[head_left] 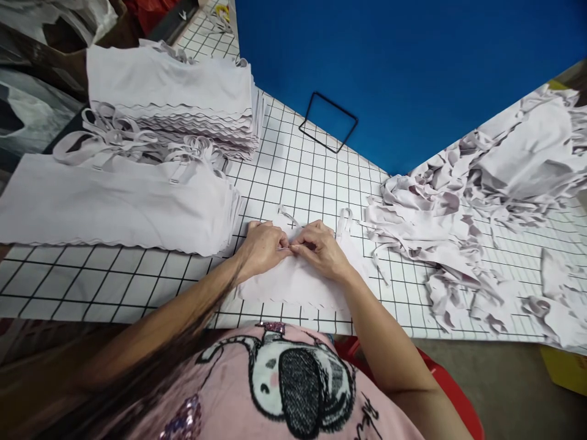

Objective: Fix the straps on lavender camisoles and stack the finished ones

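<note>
A pale camisole-style top (293,282) with thin straps lies flat in front of me at the table's near edge. My left hand (263,247) pinches its upper edge near the middle, thumb and forefinger pressed together. Just beside it, my right hand (321,249) pinches the same edge, with the fingertips of both hands almost touching. One strap (345,221) loops up beyond my right hand, and another shows beyond my left fingers. What exactly sits between the fingertips is too small to make out.
Two neat stacks of pale tops, a nearer one (114,205) and a farther one (169,82), are at the left. A loose heap of similar garments (426,214) spreads over the right. A black wire frame (328,122) lies by the blue panel (403,73) on the grid-marked table (293,159).
</note>
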Demonstrator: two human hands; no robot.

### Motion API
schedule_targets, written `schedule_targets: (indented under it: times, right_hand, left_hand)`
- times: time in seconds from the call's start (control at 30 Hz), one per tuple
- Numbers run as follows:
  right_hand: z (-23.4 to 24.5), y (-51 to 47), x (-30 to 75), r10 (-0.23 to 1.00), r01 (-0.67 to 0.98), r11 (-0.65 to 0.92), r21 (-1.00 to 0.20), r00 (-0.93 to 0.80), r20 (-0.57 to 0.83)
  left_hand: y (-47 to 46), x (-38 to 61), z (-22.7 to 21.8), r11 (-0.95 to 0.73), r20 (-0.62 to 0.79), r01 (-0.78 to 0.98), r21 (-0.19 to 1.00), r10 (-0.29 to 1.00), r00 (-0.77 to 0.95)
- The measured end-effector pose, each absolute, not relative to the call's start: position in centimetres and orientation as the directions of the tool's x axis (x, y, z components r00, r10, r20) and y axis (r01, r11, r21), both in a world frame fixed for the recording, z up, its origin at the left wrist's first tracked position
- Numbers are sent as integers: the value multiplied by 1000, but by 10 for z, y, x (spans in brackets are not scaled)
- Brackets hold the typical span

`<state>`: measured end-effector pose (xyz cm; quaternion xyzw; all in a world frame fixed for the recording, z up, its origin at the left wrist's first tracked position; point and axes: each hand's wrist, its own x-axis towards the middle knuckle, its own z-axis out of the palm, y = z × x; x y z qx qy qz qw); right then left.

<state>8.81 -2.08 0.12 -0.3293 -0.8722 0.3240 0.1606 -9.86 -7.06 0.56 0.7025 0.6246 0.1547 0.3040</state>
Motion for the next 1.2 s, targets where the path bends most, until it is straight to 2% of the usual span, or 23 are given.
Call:
schedule_targets:
  times: [0.13, 0.23, 0.33, 0.4, 0.5, 0.6, 0.7, 0.77, 0.9, 0.97, 1.03, 1.1, 1.2]
  right_hand:
    - [11, -18, 88, 593, 498, 722, -479, -803, 59]
    - [23, -10, 85, 485, 453, 824, -340, -875, 10]
    - [36, 6, 82, 384, 387, 885, -259, -921, -64]
    - [44, 19, 77, 380, 378, 898, -224, -924, -40]
    - [49, 42, 63, 451, 408, 871, -273, -885, 114]
    - [40, 65, 42, 567, 423, 786, -451, -784, 252]
    - [20, 84, 22, 671, 414, 669, -617, -694, 262]
    - [6, 92, 13, 716, 452, 602, -658, -670, 194]
    - [-12, 93, 7, 760, 570, 553, -607, -644, 87]
    - [-16, 94, 6, 763, 597, 558, -576, -641, 75]
    - [-15, 97, 7, 754, 606, 573, -552, -653, 66]
    - [-10, 99, 11, 733, 604, 596, -530, -679, 50]
    - [1, 84, 33, 745, 639, 619, -457, -662, 85]
  left_hand:
    - [-70, -98, 6, -53, -163, 786, 616, 968, 193]
    - [-70, -98, 5, -50, -163, 791, 610, 969, 187]
    - [-72, -99, 3, -39, -144, 770, 636, 975, 169]
    - [-72, -100, 1, -34, -132, 755, 655, 978, 159]
    - [-72, -101, 1, -30, -132, 750, 661, 979, 155]
    - [-71, -101, 2, -17, -142, 747, 664, 979, 148]
    - [-72, -101, 3, -21, -134, 748, 664, 980, 146]
    - [-75, -100, 3, -40, -106, 765, 642, 984, 140]
    - [-82, -95, 2, -109, 125, 854, 509, 991, 52]
    - [-85, -91, -1, -206, 226, 875, 438, 967, 115]
    - [-86, -88, -5, -309, 223, 869, 387, 946, 237]
    - [-86, -86, -11, -354, 158, 865, 355, 935, 318]
    - [-86, -85, -18, -339, 86, 879, 335, 940, 330]
